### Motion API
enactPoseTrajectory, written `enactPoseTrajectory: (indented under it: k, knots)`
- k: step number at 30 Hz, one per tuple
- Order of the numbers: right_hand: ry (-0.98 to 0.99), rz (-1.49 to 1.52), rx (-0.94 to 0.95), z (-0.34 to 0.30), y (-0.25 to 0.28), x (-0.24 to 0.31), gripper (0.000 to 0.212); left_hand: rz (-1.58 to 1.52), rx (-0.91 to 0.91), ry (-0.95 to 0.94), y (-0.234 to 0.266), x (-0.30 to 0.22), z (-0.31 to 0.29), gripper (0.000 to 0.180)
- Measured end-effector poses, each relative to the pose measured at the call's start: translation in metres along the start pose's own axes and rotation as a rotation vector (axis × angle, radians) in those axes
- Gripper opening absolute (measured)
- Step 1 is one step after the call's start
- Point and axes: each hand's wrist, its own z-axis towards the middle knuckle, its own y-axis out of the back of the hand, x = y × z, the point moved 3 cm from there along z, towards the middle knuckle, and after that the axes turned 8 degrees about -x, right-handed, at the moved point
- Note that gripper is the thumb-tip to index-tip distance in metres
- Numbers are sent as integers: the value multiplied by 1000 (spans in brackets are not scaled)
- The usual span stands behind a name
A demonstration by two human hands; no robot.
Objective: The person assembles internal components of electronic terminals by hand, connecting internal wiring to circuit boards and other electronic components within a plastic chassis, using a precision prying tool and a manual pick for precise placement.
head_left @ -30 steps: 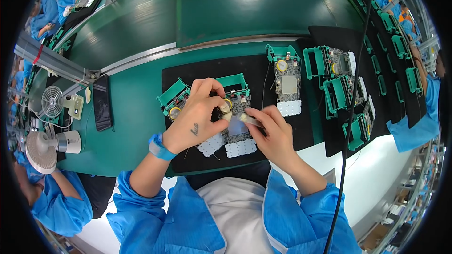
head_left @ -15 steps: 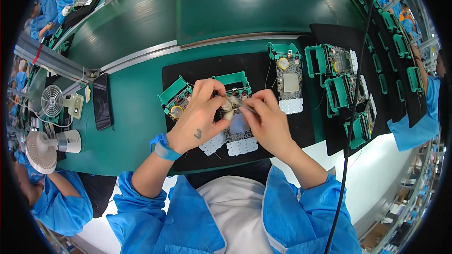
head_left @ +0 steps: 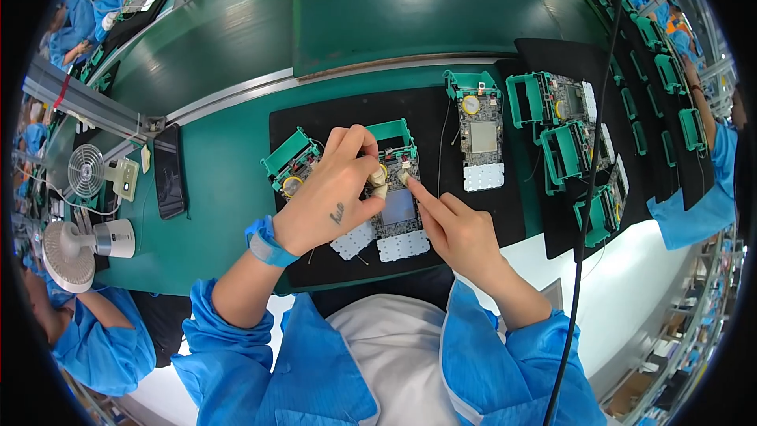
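Observation:
A circuit board with a green plastic frame at its far end and a white perforated plate at its near end lies on a black mat. Over its left side my left hand is closed in a pinch, with pale covers on the fingertips; whatever it pinches is hidden. My right hand stretches its covered index finger onto the board near a small white connector, its other fingers curled and nothing visible in them. A second board with a yellow round part lies partly under my left hand.
Another framed board lies right of my hands, and several more sit on a black mat farther right. A black cable hangs down at the right. On the left are a black phone and a white fan.
My right hand has gone from a pinch beside my left fingers to a stretched index finger touching the board. The thin grey thing at its fingers no longer shows. My left hand stays nearly in place.

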Motion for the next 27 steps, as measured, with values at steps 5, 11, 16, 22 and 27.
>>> enactPoseTrajectory:
  k: [5, 11, 16, 22, 27]
  knots:
    - [14, 104, -108, -3, -6, -3, 45, -13, 24, 8, 0, 0, 1, 18]
    - [88, 68, -139, -7, -11, -1, 48, -12, 45, 13, 0, 0, 1, 18]
    - [179, -114, -73, -10, -14, 7, 53, 14, 27, 19, -4, 2, -1, 19]
    - [229, -174, -8, -9, -11, 3, 53, 48, 11, -9, -4, 1, -1, 19]
    - [-166, -42, -286, -5, 13, -51, 24, 153, -118, -229, -18, -20, -13, 54]
